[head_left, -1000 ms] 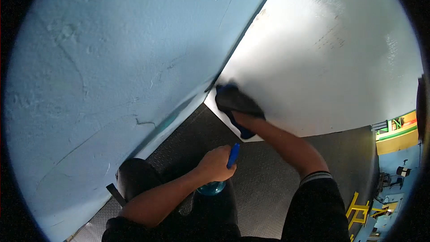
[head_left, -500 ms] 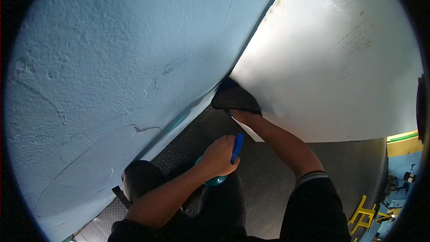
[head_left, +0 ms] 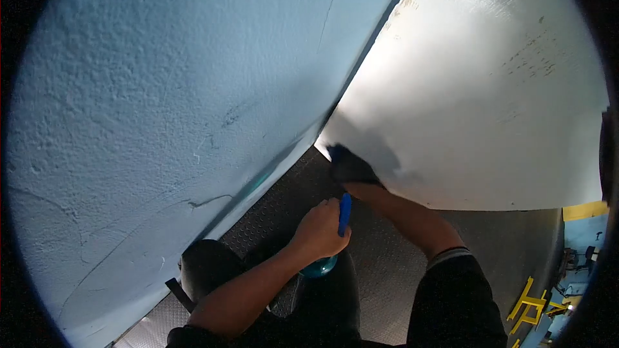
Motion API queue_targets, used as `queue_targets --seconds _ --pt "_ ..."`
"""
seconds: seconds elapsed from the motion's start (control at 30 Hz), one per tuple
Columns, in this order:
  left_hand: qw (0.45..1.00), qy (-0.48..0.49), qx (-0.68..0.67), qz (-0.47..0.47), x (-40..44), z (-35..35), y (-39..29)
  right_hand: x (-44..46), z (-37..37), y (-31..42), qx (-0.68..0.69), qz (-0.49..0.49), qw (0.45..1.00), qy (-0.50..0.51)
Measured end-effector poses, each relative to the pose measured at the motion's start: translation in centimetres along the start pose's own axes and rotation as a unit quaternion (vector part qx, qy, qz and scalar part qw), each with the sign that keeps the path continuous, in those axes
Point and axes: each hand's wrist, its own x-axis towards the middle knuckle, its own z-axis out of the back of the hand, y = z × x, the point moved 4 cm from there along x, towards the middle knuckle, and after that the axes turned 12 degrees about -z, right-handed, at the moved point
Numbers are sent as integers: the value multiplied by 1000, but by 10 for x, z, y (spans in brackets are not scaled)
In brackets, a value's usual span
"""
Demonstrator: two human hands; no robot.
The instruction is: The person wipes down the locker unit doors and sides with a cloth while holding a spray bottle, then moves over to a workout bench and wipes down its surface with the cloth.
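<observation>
My left hand [head_left: 320, 229] is wrapped round the neck of a spray bottle [head_left: 318, 267], above my lap. Its blue trigger head [head_left: 345, 214] sticks out past my fingers, and the teal body shows below them. A dark cloth [head_left: 353, 166] with a blue edge covers my right hand [head_left: 362, 189], hiding the fingers. That hand holds the cloth against the lower corner of a white panel [head_left: 464, 103], near the floor. Some blur from motion shows on the cloth.
A light blue textured wall [head_left: 142, 103] with cracks and scuffs rises on the left and meets the white panel. Dark studded flooring [head_left: 277, 206] lies below. Brown marks [head_left: 532, 58] dot the panel. A yellow metal frame [head_left: 529, 303] stands at the far right.
My right hand has moved the cloth down and a little right, away from the corner where wall and panel meet. The left hand with the spray bottle has shifted slightly.
</observation>
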Motion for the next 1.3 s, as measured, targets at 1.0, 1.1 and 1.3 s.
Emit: queue_targets --seconds 1.0,1.1,1.3 --pt "943 195 -95 -250 -41 -6 -56 -317 -24 -59 520 -214 819 115" --pt "917 241 -218 -233 -59 -6 -101 -389 47 -28 733 -262 626 41" --pt "860 374 -315 -147 -97 -12 -215 -494 126 9 895 -187 395 -87"
